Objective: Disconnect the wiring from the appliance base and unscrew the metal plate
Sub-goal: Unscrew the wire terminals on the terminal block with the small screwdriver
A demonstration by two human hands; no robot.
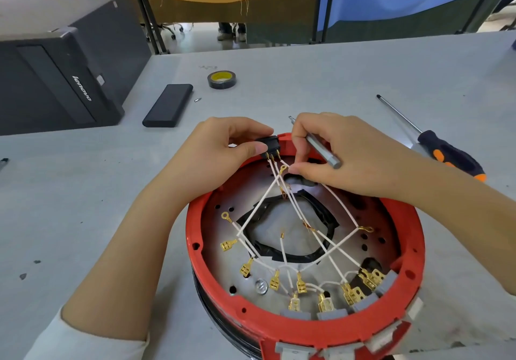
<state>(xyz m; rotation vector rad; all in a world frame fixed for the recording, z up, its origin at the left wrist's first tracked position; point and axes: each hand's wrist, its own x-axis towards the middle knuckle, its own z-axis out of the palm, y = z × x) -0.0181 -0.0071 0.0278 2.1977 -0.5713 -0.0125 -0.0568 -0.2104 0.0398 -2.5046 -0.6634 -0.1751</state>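
My left hand (pixel 223 147) pinches the switch (pixel 270 144) at the base's (pixel 279 329) far rim; my right hand (pixel 335 150), driver (pixel 321 150) tucked in, pinches a wire (pixel 282 174) below it. Wires look thin, so I'd grab the terminal, not the lead.

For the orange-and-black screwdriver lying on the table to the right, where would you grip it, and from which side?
Grip the screwdriver by its thick black and orange handle, coming from above on the right with the right hand. It lies flat on the table, its thin shaft pointing away towards the far side, and the handle is the near, bulky end. That hand already holds a small metal driver, which probably needs putting down first.
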